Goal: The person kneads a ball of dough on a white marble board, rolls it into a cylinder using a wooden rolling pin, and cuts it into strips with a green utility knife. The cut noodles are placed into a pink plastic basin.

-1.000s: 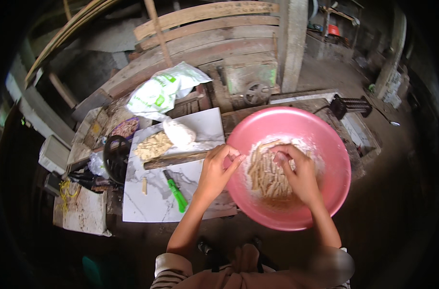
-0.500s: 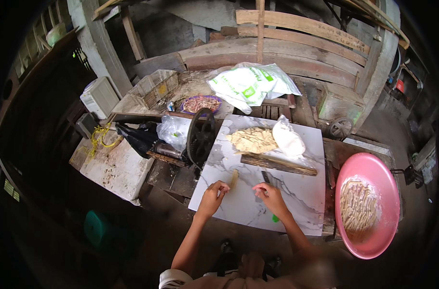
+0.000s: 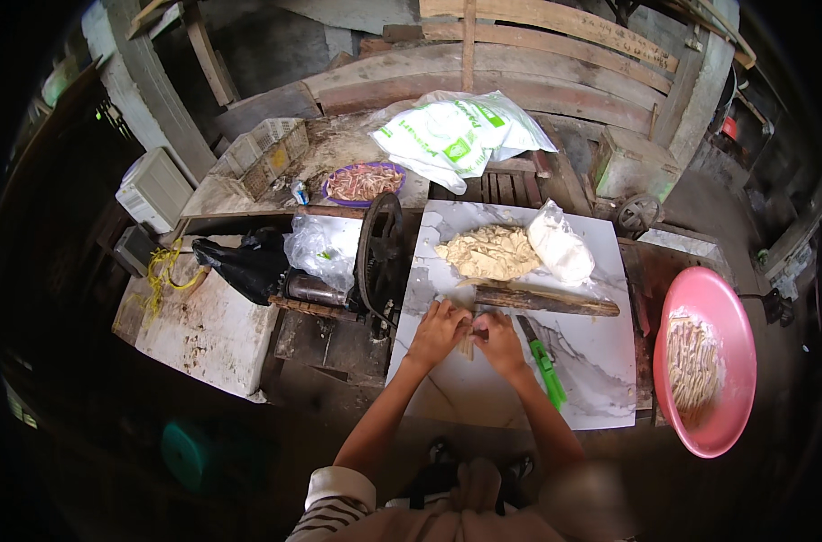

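Observation:
My left hand (image 3: 438,331) and my right hand (image 3: 498,345) meet over the near part of a marble-patterned board (image 3: 591,397). Between them is a short pale dough strip (image 3: 466,349), which the fingers of both hands pinch; the fingertips partly hide it. To the right of my right hand lies a knife with a green handle (image 3: 547,369), its blade pointing away from me. A worn wooden stick (image 3: 546,301) lies across the board beyond my hands. Behind it rest a crumpled, yellowish dough mass (image 3: 490,253) and a clear bag of white powder (image 3: 561,246).
A pink basin (image 3: 747,343) with floured dough strips (image 3: 692,361) stands at the right. At the left are a dark handwheel (image 3: 381,253), clear plastic (image 3: 319,248) and a black bag (image 3: 248,262). Farther back lie a purple-rimmed tray (image 3: 364,184) and a white-green sack (image 3: 465,135).
My hands, apart before, have come together around the dough strip. The camera view has shifted, and the knife's green handle now shows fully beside my right hand.

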